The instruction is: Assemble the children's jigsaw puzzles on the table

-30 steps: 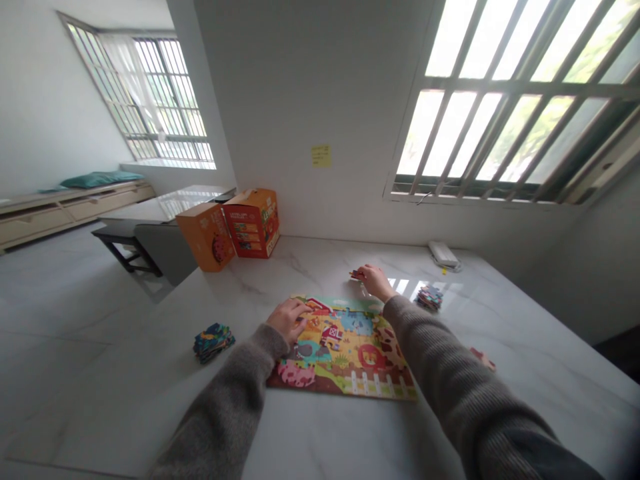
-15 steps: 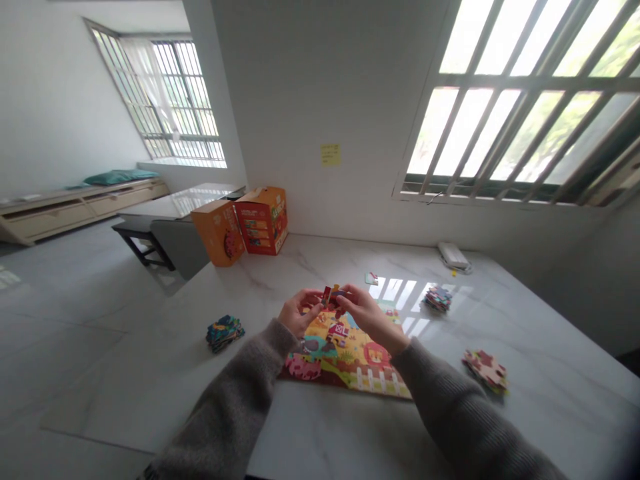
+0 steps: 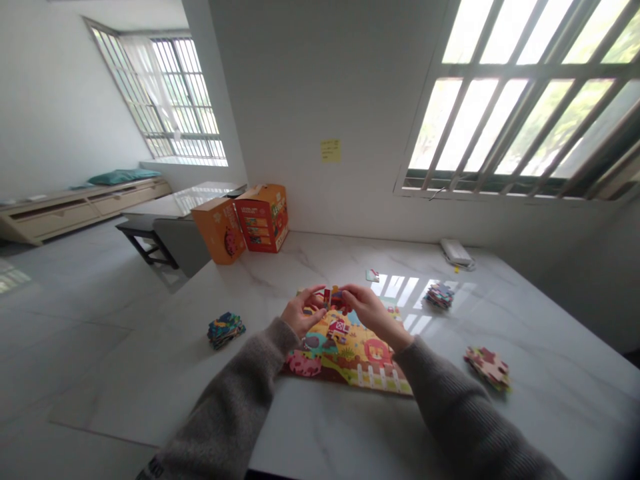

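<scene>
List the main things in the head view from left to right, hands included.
Green cushion → dark blue puzzle stack → left hand → right hand → multicoloured puzzle stack → pinkish puzzle stack.

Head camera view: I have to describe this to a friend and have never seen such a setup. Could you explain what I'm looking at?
There is no machine here. A camera worn on a person's head looks forward and down, so you see that person's own bare left hand and right hand, in grey sleeves.

On the white marbled table lies a colourful jigsaw showing a lion and a fence. One pile of pieces lies to its left, two more to its right. Two boxes stand farther back on the left.

Above the jigsaw, both hands hold something small and red and blue, apparently puzzle pieces; exactly how many is hard to tell.
</scene>
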Demonstrator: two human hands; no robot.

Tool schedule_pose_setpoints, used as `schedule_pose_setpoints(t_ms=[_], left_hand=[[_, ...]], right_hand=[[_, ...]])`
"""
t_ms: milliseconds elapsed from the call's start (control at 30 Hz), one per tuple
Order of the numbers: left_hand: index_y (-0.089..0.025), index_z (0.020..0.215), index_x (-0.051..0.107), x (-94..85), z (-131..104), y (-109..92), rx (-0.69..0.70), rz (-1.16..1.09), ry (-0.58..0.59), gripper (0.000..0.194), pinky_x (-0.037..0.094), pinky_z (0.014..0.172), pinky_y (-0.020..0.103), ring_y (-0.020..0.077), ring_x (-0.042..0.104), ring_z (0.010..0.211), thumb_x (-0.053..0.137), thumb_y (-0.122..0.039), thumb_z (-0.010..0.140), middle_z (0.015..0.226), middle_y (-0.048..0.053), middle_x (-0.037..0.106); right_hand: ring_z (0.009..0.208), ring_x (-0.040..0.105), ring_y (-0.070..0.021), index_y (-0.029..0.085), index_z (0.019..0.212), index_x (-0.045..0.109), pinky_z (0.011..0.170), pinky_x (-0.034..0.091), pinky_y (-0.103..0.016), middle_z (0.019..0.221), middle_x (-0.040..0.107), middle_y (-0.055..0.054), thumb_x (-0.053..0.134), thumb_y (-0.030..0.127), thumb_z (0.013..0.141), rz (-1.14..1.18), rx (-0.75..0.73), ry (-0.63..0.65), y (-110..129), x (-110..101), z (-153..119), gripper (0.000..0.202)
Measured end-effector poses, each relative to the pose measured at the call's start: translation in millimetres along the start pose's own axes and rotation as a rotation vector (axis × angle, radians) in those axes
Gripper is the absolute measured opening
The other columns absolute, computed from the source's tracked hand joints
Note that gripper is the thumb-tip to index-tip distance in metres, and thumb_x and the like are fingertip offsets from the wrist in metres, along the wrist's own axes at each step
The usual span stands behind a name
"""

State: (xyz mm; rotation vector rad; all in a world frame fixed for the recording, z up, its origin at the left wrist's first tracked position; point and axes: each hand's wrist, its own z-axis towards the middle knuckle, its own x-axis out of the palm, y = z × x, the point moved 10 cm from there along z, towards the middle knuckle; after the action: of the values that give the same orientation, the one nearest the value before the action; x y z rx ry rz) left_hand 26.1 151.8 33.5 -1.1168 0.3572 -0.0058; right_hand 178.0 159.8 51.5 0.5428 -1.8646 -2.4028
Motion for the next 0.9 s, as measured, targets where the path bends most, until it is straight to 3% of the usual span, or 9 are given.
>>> schedule_pose_setpoints(t_ms=[233, 300, 433, 500, 600, 700, 800, 900], left_hand=[[-0.019, 0.124, 0.062, -8.5, 0, -11, 0.019, 0.053, 0.028, 0.046, 0.054, 0.081, 0.031, 0.0173, 0.069, 0.084, 0.069, -0.025, 0.079, 0.09, 0.004, 0.073], [-0.018, 0.12, 0.063, -28.9, 2, -13, 0.014, -0.004, -0.065, 0.038, 0.055, 0.079, 0.031, 0.0171, 0.069, 0.083, 0.066, -0.029, 0.083, 0.09, 0.005, 0.072], [-0.014, 0.109, 0.064, -84.2, 0, -8, -0.002, -0.12, -0.387, 0.032, 0.054, 0.071, 0.028, 0.0146, 0.066, 0.071, 0.063, -0.034, 0.084, 0.076, 0.003, 0.069], [-0.013, 0.102, 0.064, -97.5, -3, -3, -0.016, -0.141, -0.463, 0.03, 0.053, 0.067, 0.026, 0.0138, 0.063, 0.065, 0.064, -0.035, 0.082, 0.071, 0.002, 0.067], [-0.014, 0.1, 0.064, -95.7, -12, 1, -0.047, -0.095, -0.446, 0.027, 0.053, 0.067, 0.026, 0.014, 0.063, 0.065, 0.061, -0.035, 0.083, 0.07, 0.002, 0.066], [-0.014, 0.102, 0.066, -79.8, -26, 1, -0.06, 0.096, -0.319, 0.025, 0.053, 0.071, 0.027, 0.0145, 0.064, 0.07, 0.057, -0.031, 0.086, 0.076, 0.003, 0.067], [-0.017, 0.104, 0.066, -67.4, -42, 6, -0.041, 0.35, -0.22, 0.023, 0.051, 0.07, 0.027, 0.0149, 0.062, 0.072, 0.056, -0.024, 0.086, 0.082, 0.003, 0.067], [-0.018, 0.107, 0.066, -58.4, -49, 15, -0.028, 0.6, -0.162, 0.026, 0.051, 0.081, 0.032, 0.0195, 0.062, 0.086, 0.058, -0.02, 0.083, 0.092, 0.006, 0.066]], right_hand=[[0.063, 0.062, -0.0128, 0.016, 0.095, 0.065, 0.062, 0.051, -0.027, 0.08, 0.073, -0.005, 0.055, 0.041, 0.091, 0.014, -0.006, 0.005, -3, 4, -1, 0.027], [0.065, 0.064, -0.0136, 0.016, 0.096, 0.064, 0.063, 0.052, -0.027, 0.079, 0.073, -0.005, 0.055, 0.04, 0.091, 0.016, 0.018, 0.008, -7, 5, -1, 0.026], [0.062, 0.063, -0.0135, 0.016, 0.089, 0.062, 0.06, 0.051, -0.027, 0.075, 0.073, -0.005, 0.055, 0.036, 0.089, -0.031, 0.076, -0.005, -18, 6, -2, 0.021], [0.058, 0.06, -0.0123, 0.017, 0.085, 0.062, 0.054, 0.047, -0.024, 0.072, 0.072, -0.004, 0.056, 0.034, 0.087, -0.076, 0.093, -0.022, -24, 6, -2, 0.019], [0.05, 0.053, -0.011, 0.017, 0.082, 0.062, 0.046, 0.039, -0.022, 0.062, 0.067, -0.001, 0.057, 0.034, 0.086, -0.154, 0.145, -0.043, -39, 6, -1, 0.018], [0.05, 0.053, -0.0112, 0.017, 0.085, 0.065, 0.046, 0.038, -0.021, 0.062, 0.065, 0.0, 0.059, 0.034, 0.084, -0.197, 0.153, -0.043, -49, 10, 5, 0.018], [0.055, 0.054, -0.0114, 0.017, 0.086, 0.068, 0.05, 0.038, -0.021, 0.067, 0.067, -0.001, 0.061, 0.029, 0.081, -0.257, 0.096, -0.018, -45, 18, 17, 0.015], [0.058, 0.055, -0.0119, 0.017, 0.087, 0.069, 0.054, 0.039, -0.022, 0.07, 0.069, -0.001, 0.06, 0.025, 0.08, -0.307, 0.067, -0.012, -38, 25, 27, 0.014]])
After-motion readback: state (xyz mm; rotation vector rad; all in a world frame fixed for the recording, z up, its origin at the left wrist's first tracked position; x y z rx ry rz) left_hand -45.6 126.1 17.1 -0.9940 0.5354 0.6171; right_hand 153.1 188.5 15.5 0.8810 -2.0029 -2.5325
